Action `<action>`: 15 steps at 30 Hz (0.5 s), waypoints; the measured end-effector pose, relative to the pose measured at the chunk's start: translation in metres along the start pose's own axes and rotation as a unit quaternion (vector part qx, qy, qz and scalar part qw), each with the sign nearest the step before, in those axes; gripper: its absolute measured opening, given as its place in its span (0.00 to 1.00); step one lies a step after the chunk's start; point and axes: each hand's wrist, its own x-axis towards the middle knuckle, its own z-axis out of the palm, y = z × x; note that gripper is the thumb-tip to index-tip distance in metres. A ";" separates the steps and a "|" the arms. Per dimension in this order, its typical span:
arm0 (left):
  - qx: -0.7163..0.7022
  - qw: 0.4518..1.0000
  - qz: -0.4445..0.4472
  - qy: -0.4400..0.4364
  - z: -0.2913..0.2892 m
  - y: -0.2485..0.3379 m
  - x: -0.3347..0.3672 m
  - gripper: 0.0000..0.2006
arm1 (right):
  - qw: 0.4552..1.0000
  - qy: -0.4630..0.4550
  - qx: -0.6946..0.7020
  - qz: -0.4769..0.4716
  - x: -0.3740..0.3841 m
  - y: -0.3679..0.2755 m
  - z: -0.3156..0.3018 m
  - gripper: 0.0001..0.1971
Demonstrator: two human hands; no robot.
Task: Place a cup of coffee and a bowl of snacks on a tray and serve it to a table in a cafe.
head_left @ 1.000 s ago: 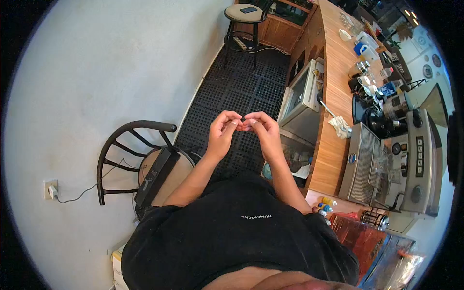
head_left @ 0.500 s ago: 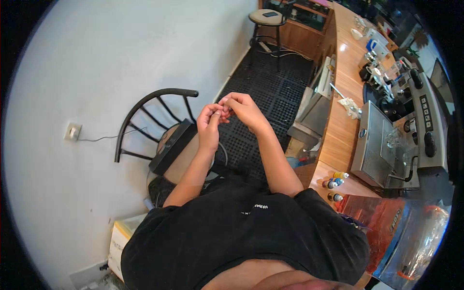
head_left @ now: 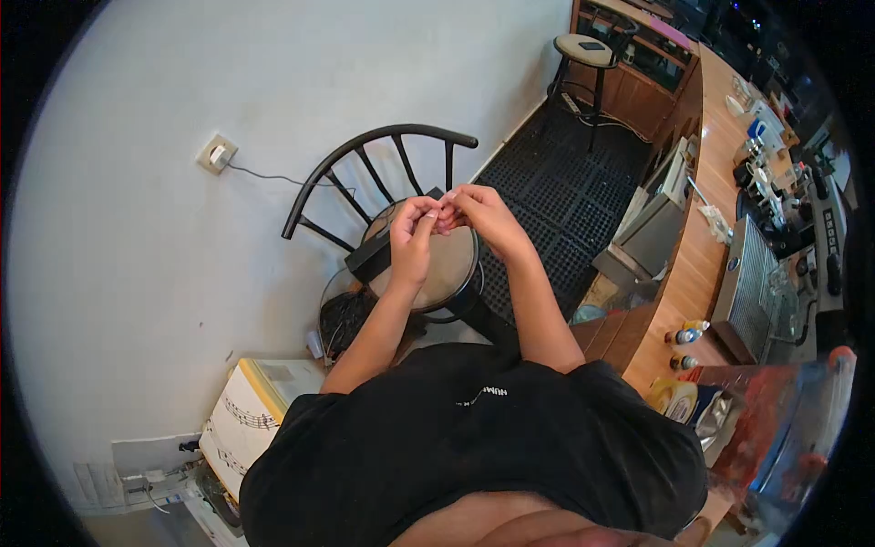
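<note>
Head view: left hand (head_left: 412, 239) and right hand (head_left: 481, 213) meeting fingertip to fingertip, pinching something too small to identify, hovering over round chair seat (head_left: 451, 269) beside white wall (head_left: 182, 91).

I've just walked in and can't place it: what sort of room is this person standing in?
Probably the staff side of a café or bar. A long wooden counter carries a steel machine that looks like an espresso maker, black rubber matting covers the floor, and a stool stands at the far end.
</note>
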 end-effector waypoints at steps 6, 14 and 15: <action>-0.045 0.998 -0.026 -0.032 -0.052 -0.002 -0.028 0.04 | 0.998 0.056 -0.015 -0.001 -0.023 0.029 0.052 0.10; 0.040 0.998 -0.024 -0.039 -0.093 0.016 -0.073 0.04 | 0.992 0.116 -0.046 -0.012 -0.067 0.060 0.116 0.10; 0.029 0.998 -0.035 -0.035 -0.093 0.017 -0.080 0.04 | 0.991 0.126 -0.045 -0.017 -0.074 0.064 0.122 0.11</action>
